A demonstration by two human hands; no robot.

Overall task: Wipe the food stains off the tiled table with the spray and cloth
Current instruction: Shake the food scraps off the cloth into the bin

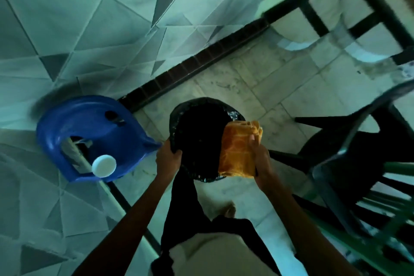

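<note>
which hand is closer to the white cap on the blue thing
Left. The left hand grips the rim of the black bin bag, just right of the white cap. The right hand holds the orange cloth at the bag's far side, farther away.

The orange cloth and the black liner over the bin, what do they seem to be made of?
The orange cloth looks like soft matte fabric: folded limp layers in the right hand. The black liner seems thin glossy plastic film: its rim, gripped by the left hand, is crinkled and glints.
</note>
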